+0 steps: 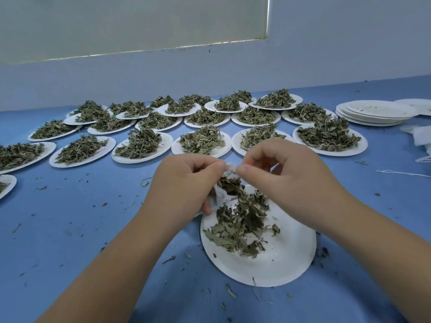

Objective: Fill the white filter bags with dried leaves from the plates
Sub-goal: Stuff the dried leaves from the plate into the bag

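Note:
A white paper plate lies on the blue table right in front of me with a loose heap of dried leaves on its far half. Above that heap my left hand and my right hand both pinch the rim of a white filter bag. The bag hangs between them, mostly hidden by my fingers, with a white fold showing under my left hand. Dark leaves show at its mouth.
Several white plates heaped with dried leaves fill the far half of the table in rows. A stack of emptied plates stands at the far right, with white filter bags and loose string beside it. Leaf crumbs scatter the blue table.

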Tool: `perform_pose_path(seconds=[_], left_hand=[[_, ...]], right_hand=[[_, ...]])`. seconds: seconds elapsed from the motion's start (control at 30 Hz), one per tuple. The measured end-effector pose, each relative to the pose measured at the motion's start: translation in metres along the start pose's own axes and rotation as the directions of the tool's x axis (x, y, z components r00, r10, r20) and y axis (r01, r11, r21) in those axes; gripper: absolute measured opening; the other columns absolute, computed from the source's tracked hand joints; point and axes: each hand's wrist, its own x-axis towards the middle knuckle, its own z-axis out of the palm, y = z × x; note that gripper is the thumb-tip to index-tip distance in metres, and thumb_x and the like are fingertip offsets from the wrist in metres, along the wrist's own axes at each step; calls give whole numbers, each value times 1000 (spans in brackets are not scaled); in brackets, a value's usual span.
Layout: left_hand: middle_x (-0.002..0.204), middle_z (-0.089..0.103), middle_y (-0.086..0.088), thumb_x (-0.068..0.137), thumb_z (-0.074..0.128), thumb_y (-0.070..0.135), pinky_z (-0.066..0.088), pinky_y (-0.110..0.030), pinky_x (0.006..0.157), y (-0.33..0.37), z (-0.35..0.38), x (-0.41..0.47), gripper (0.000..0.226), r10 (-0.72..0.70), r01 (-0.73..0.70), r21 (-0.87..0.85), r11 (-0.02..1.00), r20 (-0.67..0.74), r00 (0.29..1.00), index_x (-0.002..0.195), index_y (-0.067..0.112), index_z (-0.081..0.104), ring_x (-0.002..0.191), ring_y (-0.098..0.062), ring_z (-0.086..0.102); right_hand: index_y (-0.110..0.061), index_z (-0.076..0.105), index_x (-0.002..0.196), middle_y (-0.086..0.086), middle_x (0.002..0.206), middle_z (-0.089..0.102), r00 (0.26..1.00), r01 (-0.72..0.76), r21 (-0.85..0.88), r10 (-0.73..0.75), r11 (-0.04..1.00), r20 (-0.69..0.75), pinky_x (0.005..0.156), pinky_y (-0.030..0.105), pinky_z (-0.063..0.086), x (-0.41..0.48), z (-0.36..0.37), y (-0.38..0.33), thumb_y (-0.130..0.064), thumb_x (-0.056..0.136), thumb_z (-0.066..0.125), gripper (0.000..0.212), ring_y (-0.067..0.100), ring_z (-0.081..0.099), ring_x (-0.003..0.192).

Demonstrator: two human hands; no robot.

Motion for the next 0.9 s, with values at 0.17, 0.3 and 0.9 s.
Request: perform_pose_path(seconds=[0.17, 0.3, 0.9], left_hand=[[42, 53, -9, 87, 68, 22, 42, -18, 41, -1, -5, 4, 14, -57, 52, -95, 994, -46, 997, 76, 20, 76, 31, -16, 48], [46, 49, -11, 88, 67, 23, 43, -27, 45, -4, -6, 6, 13, -100, 93, -151, 984, -39, 994, 80, 21, 77, 33, -18, 45], [44, 58, -8, 88, 67, 22, 40, -17, 40, 2, -2, 0, 14, -36, 32, -64, 997, -54, 998, 76, 21, 76, 32, -16, 49]], right_hand=[[-44, 45, 106, -21, 100, 54, 942, -212, -63, 221, 975, 253, 62, 18, 52, -4, -6, 1, -68, 52, 73, 65, -7, 61, 78], [-42, 42, 106, -20, 100, 54, 952, -195, -60, 204, 979, 228, 61, 18, 47, -8, 10, 1, -51, 63, 81, 59, -6, 61, 75], [-31, 76, 75, -13, 66, 61, 999, 49, -15, -49, 999, -3, 61, 13, 43, -7, 13, 3, -27, 75, 79, 6, 1, 56, 68]])
